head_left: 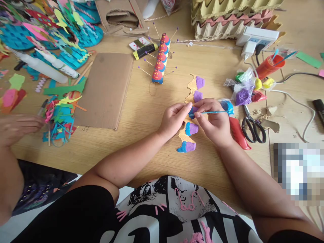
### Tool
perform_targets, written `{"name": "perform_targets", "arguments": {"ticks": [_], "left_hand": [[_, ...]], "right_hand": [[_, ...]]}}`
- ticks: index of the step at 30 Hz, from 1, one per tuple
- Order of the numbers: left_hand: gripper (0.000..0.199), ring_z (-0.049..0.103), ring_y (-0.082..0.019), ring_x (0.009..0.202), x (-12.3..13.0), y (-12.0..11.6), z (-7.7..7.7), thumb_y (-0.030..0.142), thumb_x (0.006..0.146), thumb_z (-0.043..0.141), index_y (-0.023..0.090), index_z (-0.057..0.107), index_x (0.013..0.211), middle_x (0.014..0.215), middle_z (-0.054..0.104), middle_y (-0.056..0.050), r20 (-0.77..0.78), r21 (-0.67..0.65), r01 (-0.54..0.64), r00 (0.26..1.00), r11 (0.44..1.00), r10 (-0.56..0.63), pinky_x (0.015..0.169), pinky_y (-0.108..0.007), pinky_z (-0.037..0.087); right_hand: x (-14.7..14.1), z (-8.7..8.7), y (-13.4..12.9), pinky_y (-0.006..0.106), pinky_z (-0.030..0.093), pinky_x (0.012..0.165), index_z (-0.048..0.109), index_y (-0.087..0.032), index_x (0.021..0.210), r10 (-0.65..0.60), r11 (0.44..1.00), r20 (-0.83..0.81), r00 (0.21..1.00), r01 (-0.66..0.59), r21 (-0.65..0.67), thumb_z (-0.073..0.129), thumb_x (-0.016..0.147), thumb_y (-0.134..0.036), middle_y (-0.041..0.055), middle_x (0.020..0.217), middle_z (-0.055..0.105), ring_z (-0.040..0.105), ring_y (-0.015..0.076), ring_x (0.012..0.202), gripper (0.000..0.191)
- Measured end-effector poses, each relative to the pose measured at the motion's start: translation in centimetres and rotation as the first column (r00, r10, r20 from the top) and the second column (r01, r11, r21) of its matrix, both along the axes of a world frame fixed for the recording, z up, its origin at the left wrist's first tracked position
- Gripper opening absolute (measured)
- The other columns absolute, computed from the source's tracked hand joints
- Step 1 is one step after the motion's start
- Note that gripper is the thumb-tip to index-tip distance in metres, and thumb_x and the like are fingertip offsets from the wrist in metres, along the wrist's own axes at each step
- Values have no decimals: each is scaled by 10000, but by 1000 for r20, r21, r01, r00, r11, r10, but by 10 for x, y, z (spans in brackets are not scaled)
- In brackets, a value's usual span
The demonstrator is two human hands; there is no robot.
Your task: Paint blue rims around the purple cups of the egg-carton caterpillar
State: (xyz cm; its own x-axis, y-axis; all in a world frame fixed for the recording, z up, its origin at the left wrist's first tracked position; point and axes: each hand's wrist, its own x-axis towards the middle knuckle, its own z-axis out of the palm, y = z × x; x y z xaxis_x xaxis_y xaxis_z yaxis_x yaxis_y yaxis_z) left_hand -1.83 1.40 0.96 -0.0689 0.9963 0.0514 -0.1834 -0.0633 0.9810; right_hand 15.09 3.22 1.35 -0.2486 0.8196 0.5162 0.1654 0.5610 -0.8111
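An egg-carton strip [186,135] painted or covered in orange, with purple and blue on its bumps, lies across the table before me. My left hand [174,119] pinches the strip's middle from the left, thumb and fingers together. In my right hand [214,119] is a thin blue tool [215,112], its tip at the blue patch on the middle bump. The right fingertips are beside that bump. Farther back stands a finished-looking strip [161,60] with red and blue faces and purple-tipped sticks.
Scissors [250,126], a red comb-like object [239,133], bagged clay [244,96] and a red cup [270,66] sit right. Cardboard [105,91] lies left, near paper scraps and another person's hand [22,127]. Egg trays [233,23] and a power strip [258,36] are behind.
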Motion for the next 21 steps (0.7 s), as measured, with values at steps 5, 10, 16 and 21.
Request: {"name": "perform_targets", "arguments": {"ticks": [5, 10, 16, 21], "left_hand": [[572, 473, -111, 665, -1, -1, 2, 687, 890, 781, 189, 637, 651, 654, 505, 24, -17, -1, -10, 1000, 1000, 10, 650, -260, 420], [562, 477, -114, 668, -1, -1, 1, 693, 896, 772, 193, 652, 669, 664, 524, 22, -28, 1, -12, 1000, 1000, 12, 652, -260, 426], [530, 477, -109, 659, -1, -1, -3, 660, 906, 783, 192, 680, 678, 660, 524, 25, -3, -13, -18, 1000, 1000, 18, 638, -253, 424], [542, 479, -111, 669, 0, -1, -2, 665, 912, 773, 192, 663, 671, 660, 515, 25, -20, 3, -23, 1000, 1000, 23, 651, -256, 423]], "right_hand": [[-1, -1, 0, 479, 586, 1020, 691, -281, 923, -3, 999, -17, 1000, 2, -46, 759, 984, -456, 53, 1087, 765, 733, 230, 1067, 198], [-1, -2, 0, 483, 588, 1014, 689, -281, 925, -25, 999, 2, 1000, 26, -38, 767, 976, -449, 52, 1066, 764, 727, 231, 1050, 192], [0, 0, -1, 497, 587, 1034, 704, -277, 929, -28, 999, 13, 1000, 28, -30, 775, 975, -412, 52, 1051, 760, 726, 234, 1054, 160], [-2, 2, -2, 491, 598, 1021, 698, -277, 918, -14, 999, -2, 1000, 14, -31, 755, 992, -422, 51, 1081, 767, 736, 230, 1068, 173]]}}
